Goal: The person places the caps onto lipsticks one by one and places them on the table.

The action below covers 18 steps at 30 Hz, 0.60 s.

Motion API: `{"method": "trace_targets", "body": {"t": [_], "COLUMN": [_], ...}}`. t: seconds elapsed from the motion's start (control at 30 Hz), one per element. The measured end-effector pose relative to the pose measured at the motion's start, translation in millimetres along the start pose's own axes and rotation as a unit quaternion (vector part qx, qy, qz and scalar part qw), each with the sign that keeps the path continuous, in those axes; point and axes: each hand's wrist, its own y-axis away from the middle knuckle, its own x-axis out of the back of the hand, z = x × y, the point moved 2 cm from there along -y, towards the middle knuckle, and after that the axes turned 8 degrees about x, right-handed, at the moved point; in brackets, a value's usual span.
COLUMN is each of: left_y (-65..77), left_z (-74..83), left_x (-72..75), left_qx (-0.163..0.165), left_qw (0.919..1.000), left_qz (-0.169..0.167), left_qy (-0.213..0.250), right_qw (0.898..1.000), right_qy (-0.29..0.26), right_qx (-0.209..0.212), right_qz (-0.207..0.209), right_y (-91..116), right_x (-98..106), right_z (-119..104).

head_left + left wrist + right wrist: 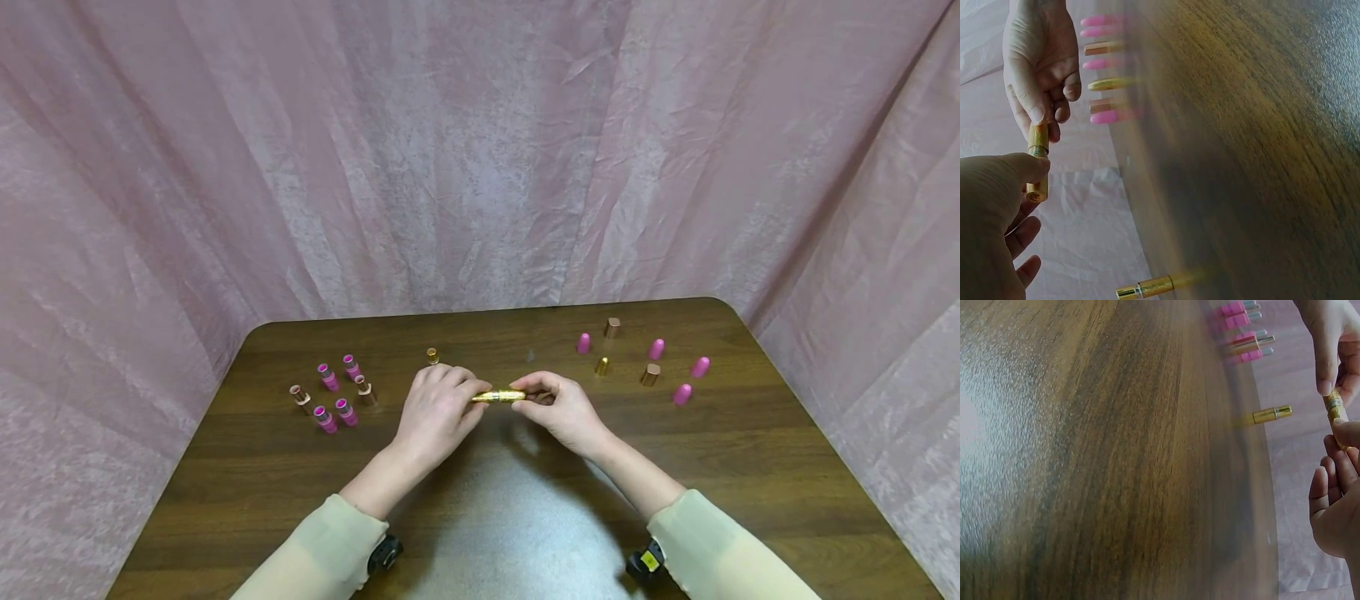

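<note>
Held level over the table's middle is a gold lipstick tube (pixel 498 396) with a thin silver band partway along it. My left hand (pixel 441 406) pinches its left end between thumb and fingers. The right hand (pixel 567 414) grips the other end, thumb and fingertips against the gold. In the left wrist view, the tube (pixel 1037 150) spans both hands, and its flat round end shows below the left thumb. Just beyond my left hand, a separate gold lipstick base (pixel 432 356) stands upright on the table.
On the left stand several pink lipstick bases (pixel 326 419) and two rose-gold ones (pixel 300 396). To the right are several pink caps (pixel 682 394), two rose-gold caps (pixel 651 374) and a gold cap (pixel 602 366). A pink curtain (pixel 480 167) hangs behind the wooden table (pixel 750 483).
</note>
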Motion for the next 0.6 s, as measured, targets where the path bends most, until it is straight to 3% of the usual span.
{"method": "trace_targets", "body": {"t": [0.6], "left_y": [0.4], "left_z": [0.8], "left_x": [-2.7], "left_qx": [-0.01], "left_qw": [0.9999], "left_qz": [0.007], "left_qy": [0.001], "right_qw": [1.0], "right_qy": [-0.019], "right_qx": [-0.008], "right_qz": [-0.002], "right_y": [0.0], "right_x": [-4.1], "right_z": [4.6]}}
